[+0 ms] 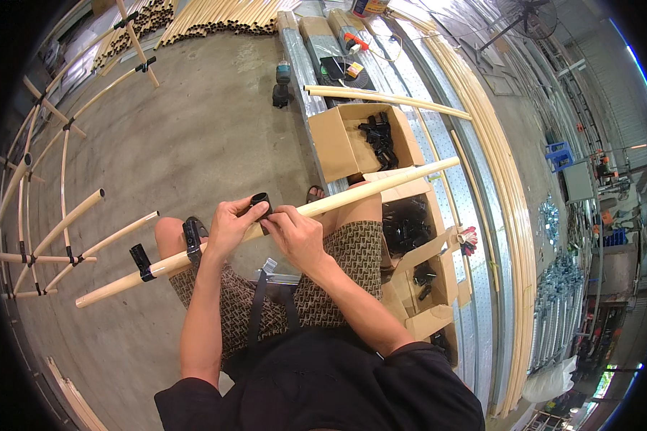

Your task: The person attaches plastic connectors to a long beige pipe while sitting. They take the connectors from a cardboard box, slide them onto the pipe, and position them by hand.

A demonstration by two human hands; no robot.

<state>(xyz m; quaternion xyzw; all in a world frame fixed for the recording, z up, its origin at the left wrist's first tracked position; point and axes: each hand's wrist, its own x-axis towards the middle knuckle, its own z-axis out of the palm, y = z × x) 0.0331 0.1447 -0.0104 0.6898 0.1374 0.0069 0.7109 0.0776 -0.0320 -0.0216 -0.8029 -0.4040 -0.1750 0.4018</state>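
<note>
A long cream pipe [381, 188] lies across my lap, slanting up to the right. My left hand [231, 224] is closed on a black pipe joint [261, 202] at the pipe's middle, its thumb against the joint's round open end. My right hand [295, 233] pinches the lower right side of the same joint, fingertips bent in. The fingers partly hide how the joint sits around the pipe. Toward the left end, another black pipe joint [141, 263] is fitted on the pipe with its socket pointing up. A further black fitting [193, 241] sits near my left knee.
Cardboard boxes [325, 147] of black joints stand at my right, beside long metal bars [474, 316] and cream pipes [507, 215]. A frame of joined pipes [65, 194] stands at the left. A power tool [281, 86] is on the floor ahead; pipes [223, 18] are stacked beyond.
</note>
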